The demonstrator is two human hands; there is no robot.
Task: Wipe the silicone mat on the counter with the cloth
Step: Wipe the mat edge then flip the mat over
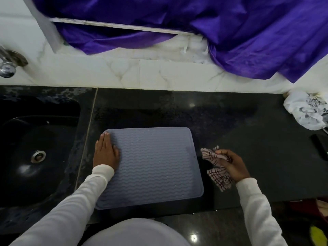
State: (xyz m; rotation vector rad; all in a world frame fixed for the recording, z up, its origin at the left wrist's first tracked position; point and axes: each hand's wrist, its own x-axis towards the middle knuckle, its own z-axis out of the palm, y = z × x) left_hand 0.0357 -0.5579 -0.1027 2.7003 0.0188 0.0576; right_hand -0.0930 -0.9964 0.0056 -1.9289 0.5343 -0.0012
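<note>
- Black stone counter (239, 132) is running under a white tiled wall, with a purple sheet (230, 32) draping down over the tiles.
- A grey silicone mat (156, 167) with a wavy ribbed face is lying flat near the counter's front edge, just right of a dark sink (35, 148).
- The left hand (106, 151) is pressing flat on the mat's left edge, fingers straight and together.
- The right hand (230, 165) is gripping a bunched checked cloth (215, 167) just beside the mat's right edge, off its surface.
- A crumpled plastic bag (307, 110) is sitting at the far right.
</note>
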